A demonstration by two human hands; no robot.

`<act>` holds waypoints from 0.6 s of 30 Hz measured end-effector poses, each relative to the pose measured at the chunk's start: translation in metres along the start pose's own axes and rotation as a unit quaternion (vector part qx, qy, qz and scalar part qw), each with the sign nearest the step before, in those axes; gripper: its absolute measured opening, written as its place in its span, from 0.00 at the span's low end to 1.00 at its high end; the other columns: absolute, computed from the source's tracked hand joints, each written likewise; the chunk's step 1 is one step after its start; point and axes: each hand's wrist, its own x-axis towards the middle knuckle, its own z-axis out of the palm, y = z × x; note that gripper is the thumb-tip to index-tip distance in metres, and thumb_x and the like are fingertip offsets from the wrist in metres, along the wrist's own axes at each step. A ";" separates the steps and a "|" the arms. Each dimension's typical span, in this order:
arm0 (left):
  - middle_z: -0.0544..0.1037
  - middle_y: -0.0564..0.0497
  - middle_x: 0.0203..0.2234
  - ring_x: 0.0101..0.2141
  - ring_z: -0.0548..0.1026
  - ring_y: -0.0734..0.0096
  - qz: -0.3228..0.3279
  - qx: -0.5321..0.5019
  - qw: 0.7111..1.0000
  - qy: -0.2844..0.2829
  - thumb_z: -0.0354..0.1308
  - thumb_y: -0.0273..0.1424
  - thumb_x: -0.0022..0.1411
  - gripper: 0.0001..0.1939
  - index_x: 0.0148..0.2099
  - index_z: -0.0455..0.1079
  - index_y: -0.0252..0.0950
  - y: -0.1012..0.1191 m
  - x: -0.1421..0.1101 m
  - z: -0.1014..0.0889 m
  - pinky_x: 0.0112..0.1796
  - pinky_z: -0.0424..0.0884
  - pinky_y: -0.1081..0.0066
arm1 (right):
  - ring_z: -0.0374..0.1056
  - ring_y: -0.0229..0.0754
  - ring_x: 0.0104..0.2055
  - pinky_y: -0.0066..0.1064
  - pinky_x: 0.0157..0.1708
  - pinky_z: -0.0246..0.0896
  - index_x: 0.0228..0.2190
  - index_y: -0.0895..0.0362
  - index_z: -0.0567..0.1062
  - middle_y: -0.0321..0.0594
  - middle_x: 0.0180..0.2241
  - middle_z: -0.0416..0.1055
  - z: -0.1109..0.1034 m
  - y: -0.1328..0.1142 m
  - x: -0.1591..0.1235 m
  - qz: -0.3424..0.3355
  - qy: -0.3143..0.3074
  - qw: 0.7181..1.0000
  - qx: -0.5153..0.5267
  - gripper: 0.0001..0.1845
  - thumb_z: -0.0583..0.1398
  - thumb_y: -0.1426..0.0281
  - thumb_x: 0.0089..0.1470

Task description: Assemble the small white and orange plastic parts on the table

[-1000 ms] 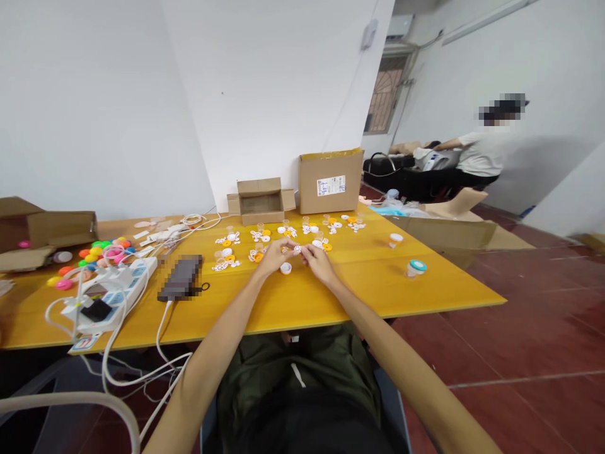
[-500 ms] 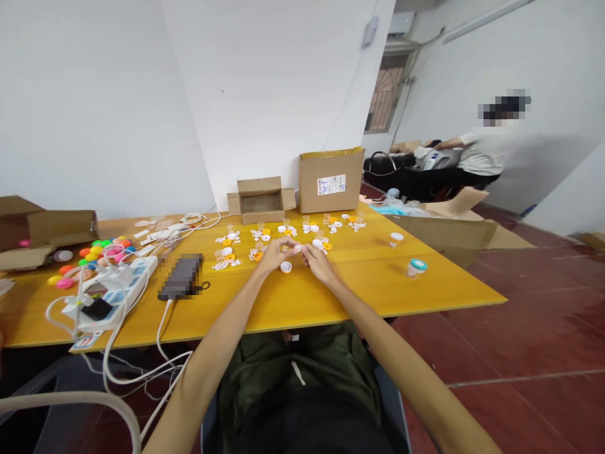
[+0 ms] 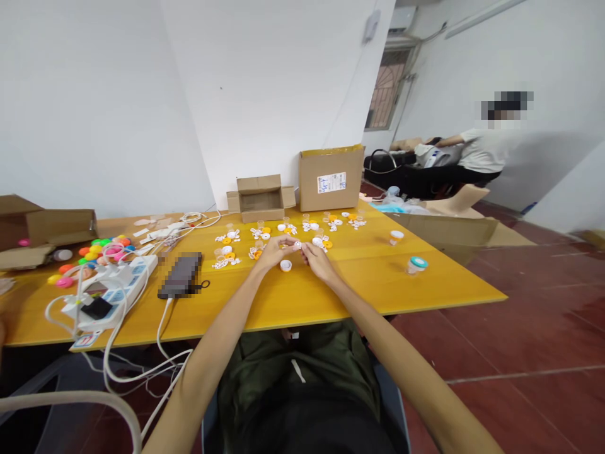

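Note:
My left hand [image 3: 274, 251] and my right hand [image 3: 317, 259] meet over the middle of the yellow table [image 3: 302, 296], fingers pinched together on a small white perforated piece [image 3: 297, 245] between them. A small white cap [image 3: 285, 265] lies on the table just below my fingertips. Beyond my hands, several small white and orange parts [image 3: 258, 243] are laid out in groups with little clear cups among them.
A dark phone [image 3: 180, 275] and a white power strip [image 3: 113, 291] with cables lie to the left, beside coloured balls [image 3: 97, 253]. Two cardboard boxes [image 3: 329, 179] stand at the back. Two small jars [image 3: 416, 265] stand to the right. Another person [image 3: 482, 151] leans over a bench far right.
My hands stay pinched together on the small piece in almost the same place; the view has shifted slightly.

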 end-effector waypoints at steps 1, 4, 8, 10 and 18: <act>0.83 0.48 0.33 0.40 0.79 0.63 0.000 0.004 1.000 0.000 0.72 0.43 0.52 0.16 0.37 0.80 0.36 0.000 0.000 0.000 0.49 0.74 0.62 | 0.62 0.39 0.24 0.32 0.28 0.61 0.22 0.51 0.65 0.33 0.21 0.65 0.000 -0.001 0.000 0.003 0.000 1.000 0.005 0.27 0.54 0.42 0.56; 0.83 0.48 0.34 0.41 0.80 0.63 0.006 0.024 1.000 0.001 0.71 0.41 0.53 0.15 0.38 0.80 0.36 0.000 0.001 -0.001 0.49 0.74 0.62 | 0.61 0.39 0.24 0.32 0.27 0.60 0.21 0.51 0.64 0.32 0.20 0.64 0.001 -0.002 0.000 0.011 0.001 1.000 0.022 0.28 0.55 0.42 0.55; 0.84 0.48 0.33 0.40 0.80 0.62 0.021 0.062 0.998 0.002 0.70 0.39 0.55 0.12 0.38 0.80 0.37 -0.001 0.002 -0.002 0.48 0.75 0.61 | 0.61 0.38 0.24 0.31 0.27 0.60 0.20 0.51 0.63 0.32 0.20 0.62 0.002 -0.002 0.001 0.014 -0.001 0.999 0.035 0.27 0.55 0.43 0.55; 0.84 0.48 0.33 0.40 0.80 0.62 0.027 0.080 0.996 0.002 0.69 0.38 0.56 0.11 0.38 0.81 0.37 -0.001 0.002 -0.002 0.48 0.75 0.61 | 0.61 0.38 0.24 0.30 0.26 0.60 0.20 0.51 0.63 0.32 0.19 0.62 0.002 -0.001 0.001 0.019 -0.004 0.999 0.039 0.26 0.56 0.44 0.55; 0.83 0.49 0.33 0.40 0.80 0.63 0.044 0.116 0.992 0.005 0.66 0.33 0.58 0.07 0.38 0.80 0.37 -0.002 0.002 -0.002 0.49 0.76 0.61 | 0.59 0.37 0.22 0.30 0.24 0.57 0.19 0.51 0.62 0.31 0.18 0.60 0.001 -0.005 0.002 0.032 -0.022 0.996 0.084 0.27 0.58 0.43 0.50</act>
